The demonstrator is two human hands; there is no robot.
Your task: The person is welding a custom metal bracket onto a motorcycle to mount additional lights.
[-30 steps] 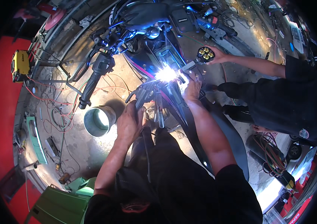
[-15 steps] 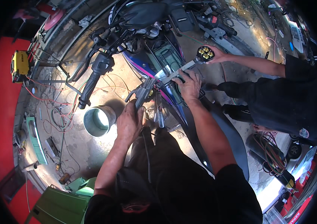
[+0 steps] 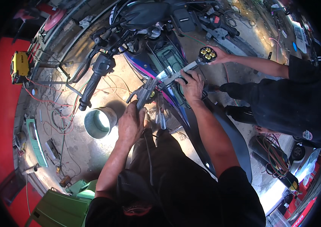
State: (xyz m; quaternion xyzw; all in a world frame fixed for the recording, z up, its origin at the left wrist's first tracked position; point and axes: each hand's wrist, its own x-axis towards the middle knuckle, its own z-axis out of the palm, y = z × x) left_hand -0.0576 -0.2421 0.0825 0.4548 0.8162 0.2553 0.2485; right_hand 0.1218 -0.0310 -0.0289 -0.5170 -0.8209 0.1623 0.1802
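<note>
My left hand point(image 3: 130, 123) is closed round a grey welding clamp point(image 3: 144, 93) with jaws and a lever. A dark cable point(image 3: 150, 155) hangs below that hand. The clamp's upper end meets the near end of a flat metal bar point(image 3: 173, 76), which lies slantwise over the motorcycle's body point(image 3: 168, 56). My right hand point(image 3: 192, 86) grips the bar near its middle, fingers curled over it. At the bar's far end another person's hand point(image 3: 221, 56) holds a round black lamp point(image 3: 207, 54) with several yellow lenses. Behind the clamp, a second such lamp point(image 3: 152, 95) is partly hidden.
A metal bucket point(image 3: 99, 123) stands left of my left hand, below the motorcycle's handlebar grip point(image 3: 91, 90). Orange cables point(image 3: 60, 97) cross the floor. A yellow machine point(image 3: 20, 67) sits at far left, a green panel point(image 3: 56, 208) at lower left. The other person point(image 3: 281, 106) stands at right.
</note>
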